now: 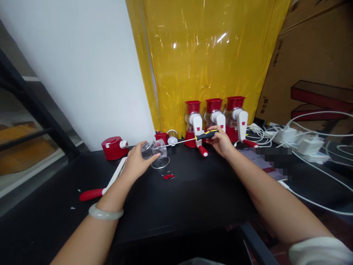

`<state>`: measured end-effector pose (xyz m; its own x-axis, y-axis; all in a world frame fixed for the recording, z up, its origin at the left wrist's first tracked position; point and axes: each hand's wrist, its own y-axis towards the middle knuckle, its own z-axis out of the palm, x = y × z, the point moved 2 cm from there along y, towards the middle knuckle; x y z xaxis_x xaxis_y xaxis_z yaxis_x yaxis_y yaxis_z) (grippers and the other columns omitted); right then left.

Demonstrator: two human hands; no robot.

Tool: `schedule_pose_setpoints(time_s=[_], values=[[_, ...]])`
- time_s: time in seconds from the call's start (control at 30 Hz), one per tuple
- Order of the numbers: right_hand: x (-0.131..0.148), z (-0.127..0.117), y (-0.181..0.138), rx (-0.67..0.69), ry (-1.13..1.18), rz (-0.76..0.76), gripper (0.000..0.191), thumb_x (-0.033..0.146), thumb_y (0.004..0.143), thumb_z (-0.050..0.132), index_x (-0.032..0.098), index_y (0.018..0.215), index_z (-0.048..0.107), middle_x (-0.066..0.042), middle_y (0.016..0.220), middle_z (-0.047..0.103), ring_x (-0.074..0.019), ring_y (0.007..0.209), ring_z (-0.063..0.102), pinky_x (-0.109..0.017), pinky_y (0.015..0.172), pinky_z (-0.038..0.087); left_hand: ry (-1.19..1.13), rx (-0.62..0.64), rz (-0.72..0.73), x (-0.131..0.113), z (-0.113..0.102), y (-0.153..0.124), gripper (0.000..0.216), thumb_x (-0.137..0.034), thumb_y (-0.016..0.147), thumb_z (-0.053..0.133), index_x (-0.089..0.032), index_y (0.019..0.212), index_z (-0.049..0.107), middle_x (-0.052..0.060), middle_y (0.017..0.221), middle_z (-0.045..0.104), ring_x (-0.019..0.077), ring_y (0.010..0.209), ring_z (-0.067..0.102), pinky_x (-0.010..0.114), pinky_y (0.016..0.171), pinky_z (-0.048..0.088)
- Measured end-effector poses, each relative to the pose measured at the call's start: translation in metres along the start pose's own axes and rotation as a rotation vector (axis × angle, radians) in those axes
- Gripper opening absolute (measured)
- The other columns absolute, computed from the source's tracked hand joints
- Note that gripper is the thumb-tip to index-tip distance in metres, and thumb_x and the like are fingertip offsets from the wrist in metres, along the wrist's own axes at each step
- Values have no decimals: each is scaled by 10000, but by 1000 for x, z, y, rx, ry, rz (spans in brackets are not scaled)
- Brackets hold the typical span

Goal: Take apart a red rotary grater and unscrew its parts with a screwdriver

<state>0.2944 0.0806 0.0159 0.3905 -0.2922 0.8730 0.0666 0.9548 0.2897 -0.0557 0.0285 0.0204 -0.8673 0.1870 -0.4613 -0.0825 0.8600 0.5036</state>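
My right hand (220, 140) grips a screwdriver (206, 135) by its black and yellow handle, the long shaft pointing left. The tip reaches a clear plastic grater body (160, 149), though whether it sits in an opening there I cannot tell. Around the left side of that clear body my left hand (138, 161) is closed, thumb toward the front. Just in front lie small red parts (168, 177) with tiny metal bits. A white crank with a red handle (92, 194) rests beside my left forearm. Left of the hand stands a red round base (114, 148).
Three red and white rotary graters (235, 117) stand along the back. A metal drum (172, 136) and a red hopper (161, 137) sit behind the clear body. At right are a phone (261, 163), white cables and chargers (311, 144), and a cardboard box (317, 55).
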Motion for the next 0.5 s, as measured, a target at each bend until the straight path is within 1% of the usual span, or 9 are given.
schedule_pose_setpoints(time_s=[0.07, 0.1, 0.17, 0.2, 0.27, 0.33, 0.43, 0.5], values=[[1, 1, -1, 17, -12, -19, 327, 232, 530, 594, 262, 853, 549, 29, 745, 612, -162, 618, 570, -310, 576, 477, 3, 0, 2, 0, 0, 0, 813, -659, 728, 724, -203, 1368, 519, 172, 1297, 633, 350, 1251, 574, 478, 1025, 462], [2, 2, -1, 27, -8, -33, 301, 277, 562, 615, 262, 856, 552, 22, 761, 618, -165, 625, 578, -311, 574, 479, 7, 0, 1, 1, 0, 0, 812, -658, 728, 725, -203, 1368, 518, 171, 1296, 635, 350, 1251, 575, 477, 1023, 463], [3, 4, -1, 30, 2, -56, 279, 430, 652, 640, 259, 856, 556, 7, 781, 624, -171, 639, 598, -316, 573, 487, 11, -1, -2, 1, 1, 1, 815, -657, 725, 730, -206, 1369, 518, 169, 1288, 641, 350, 1240, 583, 478, 1014, 469], [2, 4, 0, 19, -4, -59, 322, 529, 695, 630, 256, 849, 557, 0, 771, 623, -174, 634, 605, -320, 570, 491, 10, -2, -2, 1, 1, 1, 817, -657, 721, 732, -207, 1368, 518, 168, 1286, 642, 350, 1233, 588, 479, 1011, 472], [-1, 3, 4, -29, -46, -48, 466, 710, 745, 567, 251, 825, 556, -7, 703, 610, -176, 585, 598, -323, 544, 486, 5, -6, 1, 1, 1, 1, 812, -656, 720, 733, -206, 1363, 521, 167, 1288, 643, 349, 1228, 592, 480, 1010, 473], [-5, 1, 7, -86, -129, -43, 571, 816, 750, 509, 247, 777, 552, 1, 585, 566, -168, 495, 550, -321, 497, 462, 3, -10, 5, 1, 1, 1, 800, -652, 725, 731, -205, 1356, 526, 167, 1289, 644, 349, 1234, 588, 479, 1015, 472], [-10, -3, 12, -114, -285, -95, 583, 836, 740, 542, 256, 688, 521, 40, 430, 443, -153, 398, 456, -325, 456, 432, 3, -7, -5, 0, 0, 0, 797, -649, 729, 729, -203, 1358, 526, 168, 1288, 645, 348, 1237, 588, 476, 1015, 472], [-11, -4, 12, -96, -327, -129, 552, 802, 732, 601, 265, 659, 499, 61, 399, 395, -146, 381, 423, -328, 449, 430, 2, -2, -9, 0, 0, 0, 817, -652, 724, 733, -199, 1369, 520, 172, 1293, 642, 347, 1234, 590, 475, 1015, 472]])
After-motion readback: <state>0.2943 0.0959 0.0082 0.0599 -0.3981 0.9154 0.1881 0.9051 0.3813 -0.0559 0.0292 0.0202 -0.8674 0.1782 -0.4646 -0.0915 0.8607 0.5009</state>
